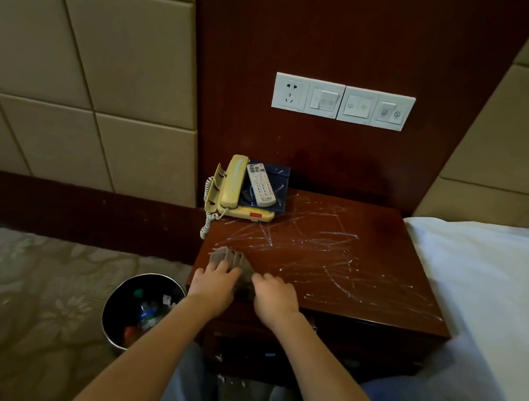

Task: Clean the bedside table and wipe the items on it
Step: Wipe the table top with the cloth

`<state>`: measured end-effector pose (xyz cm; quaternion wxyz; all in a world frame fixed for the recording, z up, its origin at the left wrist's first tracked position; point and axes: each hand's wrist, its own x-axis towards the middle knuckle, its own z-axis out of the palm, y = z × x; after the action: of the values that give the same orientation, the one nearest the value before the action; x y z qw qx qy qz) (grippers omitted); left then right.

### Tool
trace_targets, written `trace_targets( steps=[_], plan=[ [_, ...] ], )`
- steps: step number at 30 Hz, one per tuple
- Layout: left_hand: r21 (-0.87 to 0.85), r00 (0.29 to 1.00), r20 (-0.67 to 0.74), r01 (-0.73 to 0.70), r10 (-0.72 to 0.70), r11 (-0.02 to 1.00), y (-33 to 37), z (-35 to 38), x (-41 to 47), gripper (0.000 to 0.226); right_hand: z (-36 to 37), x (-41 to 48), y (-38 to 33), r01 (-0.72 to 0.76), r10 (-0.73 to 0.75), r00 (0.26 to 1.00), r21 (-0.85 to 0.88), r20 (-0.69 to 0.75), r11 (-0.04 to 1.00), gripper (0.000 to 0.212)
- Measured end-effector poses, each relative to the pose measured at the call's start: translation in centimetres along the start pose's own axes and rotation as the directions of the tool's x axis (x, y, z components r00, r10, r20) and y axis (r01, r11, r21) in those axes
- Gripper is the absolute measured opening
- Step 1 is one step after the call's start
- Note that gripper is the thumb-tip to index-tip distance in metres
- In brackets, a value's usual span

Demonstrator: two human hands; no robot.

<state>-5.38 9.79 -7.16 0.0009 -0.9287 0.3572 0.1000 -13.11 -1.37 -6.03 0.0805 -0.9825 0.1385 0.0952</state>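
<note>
Fingers (226, 272) of the left hand (213, 284) are curling over the near edge of the grey-brown cloth (231, 259) and gripping it. The right hand (275, 297) is touching the cloth's right edge with bent fingers; whether it is gripping or only pressing cannot be told. The cloth is lying bunched on the front left corner of the table (373, 224).

For this step, the cloth should probably be folded into a flat pad first. It can then be pressed down firmly and drawn in overlapping passes across the white scribble marks (333, 263), which are covering most of the top.

The telephone (232, 188) is occupying the rear left corner, with the remote control (260, 184) lying on a dark blue tray (280, 177) beside the handset. These are blocking that corner and would need lifting for wiping. The coiled cord (207, 222) is hanging over the left edge and could snag. A waste bin (122, 299) is standing on the floor to the left, and the bed (485, 287) is adjoining the right side.
</note>
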Motion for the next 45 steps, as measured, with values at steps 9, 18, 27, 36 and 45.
trace_targets(
  steps=[9,18,27,36,45],
  plan=[
    [0.044,0.996,0.072,0.046,-0.049,0.998,1.4,-1.1,0.7,0.05,-1.7,-1.1,1.7,-0.052,0.051,0.999,0.168,0.009,0.984,0.023],
    [0.072,0.992,0.111,-0.067,0.058,0.995,2.6,-3.5,-0.7,0.031,-1.0,-3.0,2.1,-0.097,0.067,0.983,0.177,0.168,0.979,0.054],
    [-0.476,0.978,-0.208,-0.13,0.033,0.87,3.3,-8.8,-1.2,0.005,-3.9,-3.9,3.1,-0.042,0.037,0.999,0.303,0.021,0.952,0.021],
    [-0.617,0.965,-0.256,-0.207,0.055,0.759,6.6,-10.9,-1.2,0.005,-5.2,-6.1,5.9,-0.003,0.137,0.982,0.725,-0.126,0.689,0.044],
    [-0.541,0.955,-0.267,-0.256,0.125,0.801,7.4,-12.6,-1.2,0.009,-5.8,-7.0,7.7,-0.003,0.138,0.982,0.724,-0.127,0.69,0.01]
  ],
)
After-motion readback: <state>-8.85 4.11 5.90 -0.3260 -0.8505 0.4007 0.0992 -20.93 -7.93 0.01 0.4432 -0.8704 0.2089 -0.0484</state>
